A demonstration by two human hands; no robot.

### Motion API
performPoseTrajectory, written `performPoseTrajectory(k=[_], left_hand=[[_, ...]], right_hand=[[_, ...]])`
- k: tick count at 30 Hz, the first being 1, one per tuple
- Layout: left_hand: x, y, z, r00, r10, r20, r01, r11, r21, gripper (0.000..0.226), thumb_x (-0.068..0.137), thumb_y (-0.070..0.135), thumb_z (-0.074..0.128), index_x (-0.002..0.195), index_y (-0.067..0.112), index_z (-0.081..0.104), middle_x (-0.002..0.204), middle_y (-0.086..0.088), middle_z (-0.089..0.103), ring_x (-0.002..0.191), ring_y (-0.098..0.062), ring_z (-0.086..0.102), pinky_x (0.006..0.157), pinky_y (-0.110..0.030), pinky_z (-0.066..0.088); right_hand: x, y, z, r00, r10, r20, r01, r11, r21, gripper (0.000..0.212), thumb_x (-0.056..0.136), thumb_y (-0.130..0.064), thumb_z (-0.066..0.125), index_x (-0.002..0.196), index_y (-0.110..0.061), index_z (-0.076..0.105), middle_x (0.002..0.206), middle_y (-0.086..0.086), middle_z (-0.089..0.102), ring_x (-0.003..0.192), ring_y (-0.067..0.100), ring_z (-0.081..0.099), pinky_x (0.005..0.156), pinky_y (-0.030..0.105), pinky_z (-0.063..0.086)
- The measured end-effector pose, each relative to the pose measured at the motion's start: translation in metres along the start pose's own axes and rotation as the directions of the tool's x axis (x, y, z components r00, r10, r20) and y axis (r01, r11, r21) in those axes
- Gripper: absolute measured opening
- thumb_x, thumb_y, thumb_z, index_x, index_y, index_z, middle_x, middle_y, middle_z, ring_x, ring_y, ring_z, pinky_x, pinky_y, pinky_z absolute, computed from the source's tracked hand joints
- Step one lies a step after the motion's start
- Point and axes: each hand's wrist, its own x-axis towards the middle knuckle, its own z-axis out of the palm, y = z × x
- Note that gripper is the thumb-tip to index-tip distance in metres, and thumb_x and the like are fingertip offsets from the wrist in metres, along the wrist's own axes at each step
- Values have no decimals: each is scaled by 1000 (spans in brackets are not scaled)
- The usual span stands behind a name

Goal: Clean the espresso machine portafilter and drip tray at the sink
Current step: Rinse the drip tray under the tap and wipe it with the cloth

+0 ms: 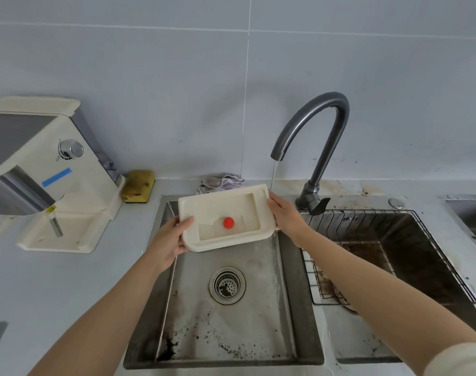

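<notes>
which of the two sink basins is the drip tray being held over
The left stainless steel basin, with the round drain strainer; the cream plastic drip tray hovers above its far end. The dark-stained right basin holds a black wire rack instead.

Cream drip tray (217, 204), red float (228, 222).
I note dark grey faucet (337, 104), yellow sponge (138, 189), blue tape strip (57, 177) on the cream machine (82, 191), black specks (169, 346) over the steel-grey sink (261, 267).

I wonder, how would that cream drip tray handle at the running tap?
Probably stiff: the drip tray spans left hand and right hand without sagging. Likely slippery: smooth plastic at the water stream. Its shallow wells could slosh when tilted.
</notes>
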Motion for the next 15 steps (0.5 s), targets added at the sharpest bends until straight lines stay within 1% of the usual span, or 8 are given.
performPoseTrajectory(k=[2, 3, 6, 7, 9, 11, 13, 15], left_hand=[[0, 0, 5, 1000, 5, -10, -5, 1000, 10, 30, 95, 21, 48, 124, 13, 46, 114, -7, 63, 97, -22, 62, 77, -39, 52], [-1, 0, 7, 1000, 6, -16, -6, 1000, 18, 27, 95, 21, 48, 121, 14, 47, 109, -6, 63, 94, -20, 62, 75, -38, 52], [-1, -2, 14, 999, -6, -39, 6, 1000, 2, 22, 95, 20, 48, 115, 12, 49, 103, -4, 63, 90, -19, 61, 71, -36, 52], [-1, -2, 17, 999, -14, -45, 13, 999, -32, 23, 95, 19, 48, 117, 11, 49, 104, -5, 63, 92, -20, 61, 72, -36, 52], [0, -5, 23, 998, -33, -52, 27, 992, -122, 27, 95, 16, 47, 121, 8, 49, 109, -10, 62, 97, -24, 59, 80, -39, 50], [0, -5, 31, 998, -37, -53, 27, 984, -178, 24, 94, 14, 45, 117, 7, 51, 105, -10, 63, 94, -23, 59, 84, -38, 48], [0, -5, 39, 998, -40, -44, 30, 980, -197, 21, 94, 12, 45, 113, 7, 52, 103, -10, 63, 90, -21, 60, 85, -38, 47], [-1, -4, 46, 998, -47, -33, 39, 978, -205, 14, 94, 12, 46, 104, 8, 56, 100, -9, 63, 88, -20, 60, 85, -37, 47]], right_hand=[[-2, 0, -2, 1000, 29, -6, -29, 999, -13, 41, 99, -28, 32, 139, -30, 40, 104, -6, 54, 96, 17, 51, 94, 41, 47], [-3, -1, -4, 999, 49, -5, -49, 999, -10, 41, 99, -29, 32, 139, -30, 40, 108, -3, 55, 99, 19, 53, 95, 43, 48], [-8, -2, -10, 994, 112, 3, -112, 994, 12, 40, 100, -28, 31, 139, -30, 41, 115, 4, 58, 102, 26, 60, 83, 42, 55], [-10, -1, -12, 991, 135, 8, -135, 990, 30, 39, 100, -29, 32, 138, -29, 42, 113, 5, 59, 100, 26, 61, 81, 41, 56], [-12, 0, -15, 983, 184, 20, -185, 980, 74, 36, 100, -32, 33, 133, -28, 47, 102, 4, 61, 93, 24, 62, 84, 44, 55], [-12, 1, -19, 973, 230, 21, -231, 969, 85, 31, 99, -34, 34, 123, -28, 52, 92, 1, 61, 89, 23, 61, 88, 46, 53], [-13, 1, -24, 961, 277, 6, -276, 955, 104, 22, 97, -33, 38, 100, -24, 57, 81, 0, 58, 78, 21, 60, 89, 44, 53], [-16, 0, -29, 948, 319, -8, -314, 936, 159, 21, 95, -30, 42, 82, -22, 55, 74, 0, 55, 69, 18, 57, 86, 41, 51]])
